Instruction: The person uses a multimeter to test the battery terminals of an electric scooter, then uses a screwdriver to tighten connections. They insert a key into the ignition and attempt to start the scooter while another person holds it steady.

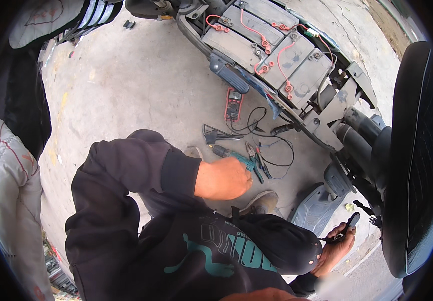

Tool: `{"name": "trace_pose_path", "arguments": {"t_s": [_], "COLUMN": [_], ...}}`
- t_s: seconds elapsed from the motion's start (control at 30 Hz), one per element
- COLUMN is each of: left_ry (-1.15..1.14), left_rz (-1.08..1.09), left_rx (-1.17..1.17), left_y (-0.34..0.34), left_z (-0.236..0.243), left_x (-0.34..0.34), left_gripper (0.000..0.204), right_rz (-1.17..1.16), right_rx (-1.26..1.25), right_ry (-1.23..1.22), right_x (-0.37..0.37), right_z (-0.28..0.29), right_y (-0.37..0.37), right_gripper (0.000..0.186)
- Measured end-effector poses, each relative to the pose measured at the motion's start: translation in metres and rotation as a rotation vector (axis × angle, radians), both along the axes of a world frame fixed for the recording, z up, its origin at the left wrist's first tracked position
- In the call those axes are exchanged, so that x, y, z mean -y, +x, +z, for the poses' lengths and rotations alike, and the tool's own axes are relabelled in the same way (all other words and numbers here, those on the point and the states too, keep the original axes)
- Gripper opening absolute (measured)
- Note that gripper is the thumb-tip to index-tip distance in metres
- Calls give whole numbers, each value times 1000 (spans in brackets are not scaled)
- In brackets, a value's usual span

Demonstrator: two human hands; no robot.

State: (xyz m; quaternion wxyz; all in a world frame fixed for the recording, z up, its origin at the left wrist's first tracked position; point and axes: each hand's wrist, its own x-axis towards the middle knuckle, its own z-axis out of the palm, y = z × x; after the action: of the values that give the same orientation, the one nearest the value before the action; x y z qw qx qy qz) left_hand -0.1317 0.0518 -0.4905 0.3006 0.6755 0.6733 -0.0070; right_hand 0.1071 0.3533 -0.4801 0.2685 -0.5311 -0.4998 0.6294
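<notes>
My left hand [225,179] reaches in from the left, its fingers curled round a teal and black power drill [245,160] low over the concrete. The drill's dark front end [220,150] sticks out past the knuckles. Beside it lie pliers [260,159] with dark handles. At the lower right, my right hand [336,253] is closed on a slim black object [349,227] with a rounded end; its kind is not clear. Above the drill rest a set of black hex keys [221,134] and a red and black multimeter [234,104] with loose leads [289,150].
An opened electric scooter [322,125] shows several grey batteries [297,62] joined by red wires. Its black seat [414,160] stands at the right. My shoe [262,202] is near the tools. A padded white cover [11,175] hangs along the left edge.
</notes>
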Motion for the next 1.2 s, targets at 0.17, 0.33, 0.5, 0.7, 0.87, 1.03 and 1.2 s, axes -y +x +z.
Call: {"name": "trace_pose_path", "arguments": {"t_s": [0.17,0.33,0.5,0.7,0.87,1.03,1.2], "left_ry": [61,83,91,83,133,162,110], "left_rz": [-7,-84,-78,-83,-56,-8,-122], "left_rx": [-42,-81,-100,-136,-101,-87,-110], "left_y": [3,9,9,9,15,18,-4], "left_z": [-3,0,1,3,-4,-17,-36], "left_x": [-8,-11,-10,-10,-11,-7,-10], "left_gripper": [44,42,42,41,41,32,40], "right_rz": [-105,-119,-69,-148,-170,-54,434], "right_rx": [-154,-335,-381,-350,-345,-371,-955], "right_ry": [-8,-53,-59,-16,-1,-148,-4], "right_x": [-10,-33,-36,-27,-30,-64,-77], "right_z": [-6,-20,-25,-17,-18,-54,-94], "right_y": [17,42,46,31,30,65,31], "right_gripper": [24,22,22,26,26,33,28]}}
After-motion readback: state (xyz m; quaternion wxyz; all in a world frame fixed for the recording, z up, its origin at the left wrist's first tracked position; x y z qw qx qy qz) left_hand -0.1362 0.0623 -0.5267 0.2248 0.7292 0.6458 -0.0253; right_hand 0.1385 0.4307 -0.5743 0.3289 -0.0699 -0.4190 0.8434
